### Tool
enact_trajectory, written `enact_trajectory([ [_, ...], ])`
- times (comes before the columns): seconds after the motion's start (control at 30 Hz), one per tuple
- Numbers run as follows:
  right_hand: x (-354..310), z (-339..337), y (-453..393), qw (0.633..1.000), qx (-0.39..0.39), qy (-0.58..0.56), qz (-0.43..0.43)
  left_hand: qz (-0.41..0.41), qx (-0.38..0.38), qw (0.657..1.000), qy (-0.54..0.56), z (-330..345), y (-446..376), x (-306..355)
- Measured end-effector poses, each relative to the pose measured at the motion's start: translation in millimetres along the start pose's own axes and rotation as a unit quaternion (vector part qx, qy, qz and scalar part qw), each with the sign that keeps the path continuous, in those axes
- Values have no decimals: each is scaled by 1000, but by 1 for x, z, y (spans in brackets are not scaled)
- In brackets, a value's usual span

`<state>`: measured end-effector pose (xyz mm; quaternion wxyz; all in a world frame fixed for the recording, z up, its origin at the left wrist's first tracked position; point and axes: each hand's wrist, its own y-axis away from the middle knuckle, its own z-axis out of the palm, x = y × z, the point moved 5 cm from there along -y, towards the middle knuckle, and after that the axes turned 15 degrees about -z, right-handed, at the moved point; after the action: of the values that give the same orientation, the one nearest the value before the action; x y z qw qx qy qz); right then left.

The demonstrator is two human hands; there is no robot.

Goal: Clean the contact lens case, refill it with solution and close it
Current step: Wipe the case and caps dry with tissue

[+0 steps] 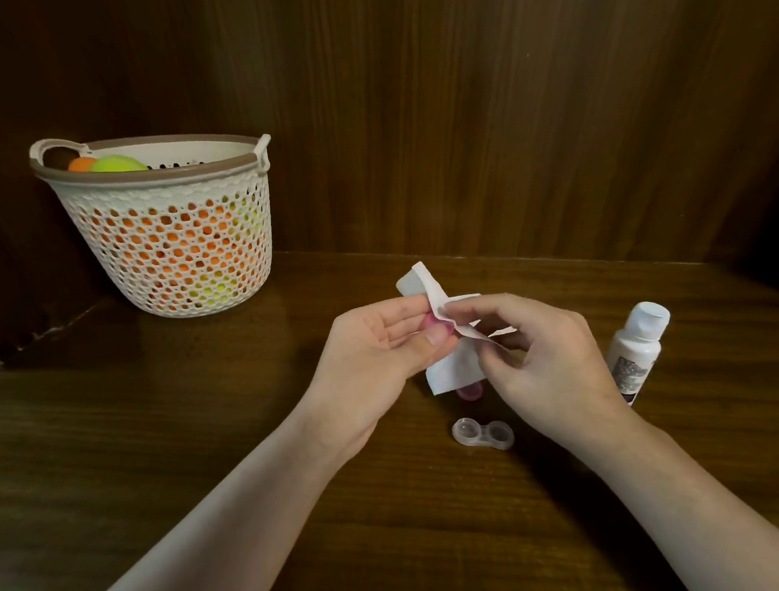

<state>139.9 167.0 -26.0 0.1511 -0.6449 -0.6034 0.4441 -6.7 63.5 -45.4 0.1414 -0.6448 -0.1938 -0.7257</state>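
Near the middle of the frame the left hand pinches a small pink cap between thumb and curled fingers, while the right hand holds a white tissue with its fingers curled round the folds, pressing the paper against the cap. The tissue sticks up above both hands and hangs down below them. Just under its lower edge a second pink cap lies on the brown wooden table, partly hidden by the paper. Below that, slightly right of centre, the clear lens case rests on the table with both round wells uncovered; whether they hold any liquid cannot be told. At the right of the frame, just beside the right wrist, a white bottle with a white cap stands upright, with a dark printed label on its side. In the upper left a white openwork basket with a brown rim sits on the table against the wooden wall, filled with orange and yellow-green balls.
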Motion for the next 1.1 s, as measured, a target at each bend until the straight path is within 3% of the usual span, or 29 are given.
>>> enact_trajectory([
  [0.13,-5,-2,-2,1000,8,24,3,2,30,1000,2,-5,-1,-1],
  [0.23,-7,-8,-4,995,57,77,9,21,42,999,-19,-6,0,2],
  [0.4,1,-18,0,984,148,26,90,62,40,996,-60,-1,3,4],
  [0.7,-14,0,-1,981,68,-152,101,53,60,997,9,-7,0,3],
  [0.83,-19,6,0,989,5,-120,89,28,41,997,58,-9,-2,1],
  [0.97,-23,5,-3,993,11,-101,68,13,22,996,85,-8,-2,-1],
  [1.1,-18,3,-3,984,34,-150,90,28,30,998,42,-7,-2,-2],
])
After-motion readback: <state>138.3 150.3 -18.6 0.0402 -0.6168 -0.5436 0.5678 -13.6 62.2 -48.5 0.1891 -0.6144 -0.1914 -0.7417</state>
